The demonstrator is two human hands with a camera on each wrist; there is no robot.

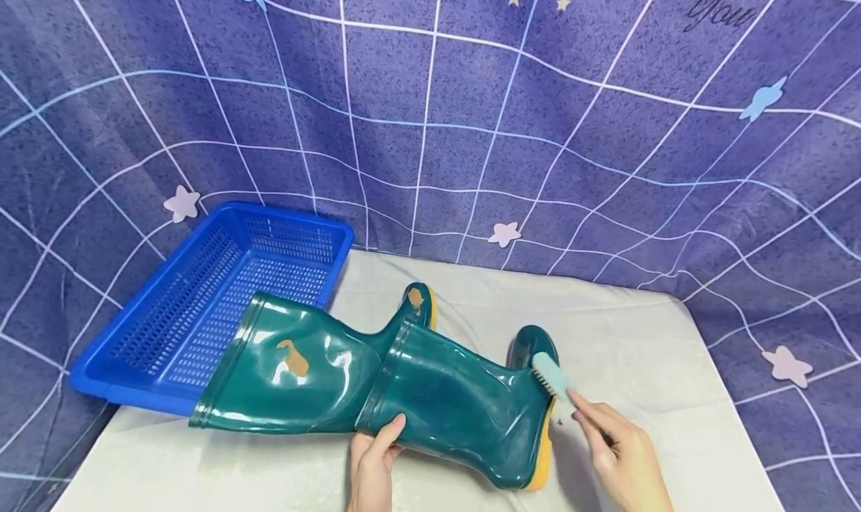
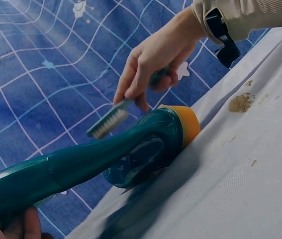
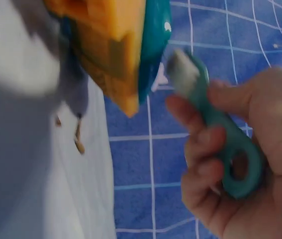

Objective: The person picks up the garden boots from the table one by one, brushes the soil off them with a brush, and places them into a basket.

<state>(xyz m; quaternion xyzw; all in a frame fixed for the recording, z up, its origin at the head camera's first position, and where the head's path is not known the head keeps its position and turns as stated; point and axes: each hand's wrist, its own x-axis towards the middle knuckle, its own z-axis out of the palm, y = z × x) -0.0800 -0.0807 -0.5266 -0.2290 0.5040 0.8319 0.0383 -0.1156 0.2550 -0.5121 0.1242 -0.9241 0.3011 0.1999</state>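
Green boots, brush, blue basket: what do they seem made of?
Green boots: probably rubber or PVC, glossy, judging by the bright highlights.
Brush: likely plastic, its handle smooth and evenly coloured; the pale bristles' fibre is unclear.
Blue basket: apparently moulded plastic, slightly shiny, with one uniform colour and regular perforations.

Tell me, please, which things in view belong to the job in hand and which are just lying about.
In the job:
teal brush, in the right hand
green boot, gripped by the left hand
brown-patched boot, probably its pair

Lying about, apparently:
blue basket
brown bits on the white cloth
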